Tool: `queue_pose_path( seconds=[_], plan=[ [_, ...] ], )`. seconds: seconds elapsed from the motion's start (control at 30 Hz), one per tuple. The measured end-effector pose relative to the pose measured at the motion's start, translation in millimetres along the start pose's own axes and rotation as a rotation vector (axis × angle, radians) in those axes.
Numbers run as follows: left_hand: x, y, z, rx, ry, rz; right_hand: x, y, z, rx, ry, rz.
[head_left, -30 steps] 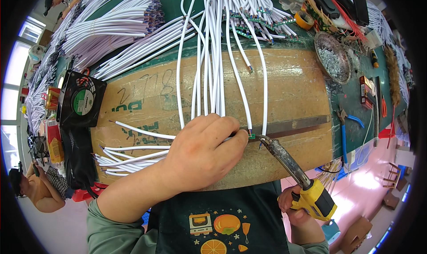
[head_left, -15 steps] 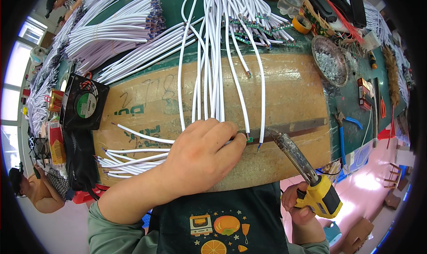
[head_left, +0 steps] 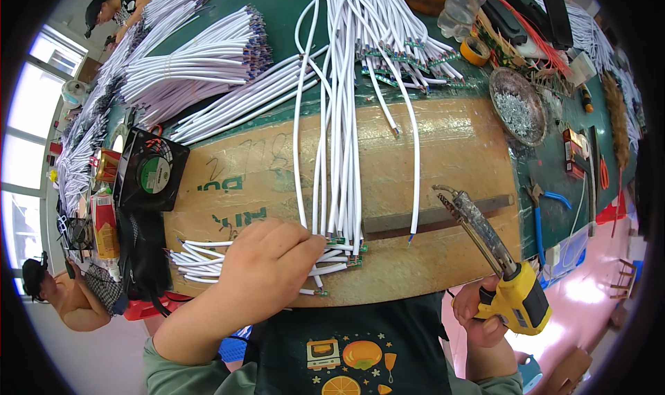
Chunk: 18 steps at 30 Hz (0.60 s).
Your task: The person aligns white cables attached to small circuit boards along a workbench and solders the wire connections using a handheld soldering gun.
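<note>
My left hand (head_left: 271,262) is closed over a small bundle of white cables (head_left: 201,262) lying at the left of the brown cardboard sheet (head_left: 464,146). Its fingers pinch at the cables, though the grip is partly hidden. Small green circuit boards (head_left: 355,261) sit on the cable ends just right of the fingers. Long white cables (head_left: 339,166) hang down from the far pile to this spot. My right hand (head_left: 480,315) is wrapped round the yellow and black handle of a soldering gun (head_left: 521,299). Its tip points up and left, above a dark metal bar (head_left: 443,215).
Bundled white cables (head_left: 194,73) lie at the far left, above a black fan (head_left: 149,170). On the right are a bowl of pale bits (head_left: 516,104), blue-handled pliers (head_left: 539,215), yellow tape (head_left: 474,51) and a plastic bottle (head_left: 458,11). Two other people (head_left: 83,288) are at the left.
My left hand has moved left from the metal bar to the bundle, taking a cable with its green board along. The soldering gun stays in my right hand, and the view has shifted slightly.
</note>
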State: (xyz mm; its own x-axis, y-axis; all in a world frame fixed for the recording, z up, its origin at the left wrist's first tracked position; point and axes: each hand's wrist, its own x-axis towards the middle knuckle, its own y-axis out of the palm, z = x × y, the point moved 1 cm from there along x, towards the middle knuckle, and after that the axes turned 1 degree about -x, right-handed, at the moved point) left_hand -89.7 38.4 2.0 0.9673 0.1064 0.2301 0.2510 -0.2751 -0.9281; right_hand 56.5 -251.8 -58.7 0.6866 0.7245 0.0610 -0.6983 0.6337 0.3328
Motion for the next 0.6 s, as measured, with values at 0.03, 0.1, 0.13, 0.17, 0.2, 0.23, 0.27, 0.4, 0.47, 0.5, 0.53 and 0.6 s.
queue_pose_path(
  seconds=[0.03,0.1,0.13,0.17,0.2,0.23,0.27,0.4,0.47,0.5,0.53,0.6],
  plan=[
    [2.0,0.1,-0.5,-0.047,0.010,0.011,3.2,1.4,1.6,0.005,-0.006,0.006],
    [5.0,-1.2,-3.9,-0.105,0.048,0.020,9.3,3.4,4.6,0.005,-0.043,-0.044],
    [7.6,-2.9,-4.2,-0.098,0.050,0.016,13.1,3.8,5.7,0.007,-0.051,-0.041],
    [11.0,-4.7,-4.0,-0.119,0.074,0.072,18.0,3.6,6.6,0.040,-0.051,-0.038],
    [14.1,-6.4,-2.8,-0.139,0.097,0.129,23.6,3.3,7.0,0.073,-0.051,-0.034],
    [16.7,-7.7,2.7,-0.154,0.089,0.109,30.4,4.0,6.9,0.133,-0.052,-0.024],
    [22.7,-7.2,12.8,-0.152,0.094,0.106,34.5,3.9,6.8,0.132,-0.058,-0.025],
    [61.2,-3.6,70.6,0.019,-0.151,-0.180,45.1,-0.3,-2.6,0.163,-0.090,-0.022],
    [76.0,2.6,99.0,0.088,-0.240,-0.268,46.8,-1.2,-5.8,0.217,-0.074,-0.076],
    [82.7,4.9,107.1,0.091,-0.238,-0.272,47.8,-1.0,-5.9,0.218,-0.079,-0.073],
    [89.1,7.3,113.9,0.098,-0.243,-0.276,48.9,-0.8,-5.8,0.234,-0.072,-0.074],
    [98.4,12.2,123.5,0.106,-0.243,-0.282,50.7,-0.1,-5.6,0.249,-0.070,-0.074]
  ],
)
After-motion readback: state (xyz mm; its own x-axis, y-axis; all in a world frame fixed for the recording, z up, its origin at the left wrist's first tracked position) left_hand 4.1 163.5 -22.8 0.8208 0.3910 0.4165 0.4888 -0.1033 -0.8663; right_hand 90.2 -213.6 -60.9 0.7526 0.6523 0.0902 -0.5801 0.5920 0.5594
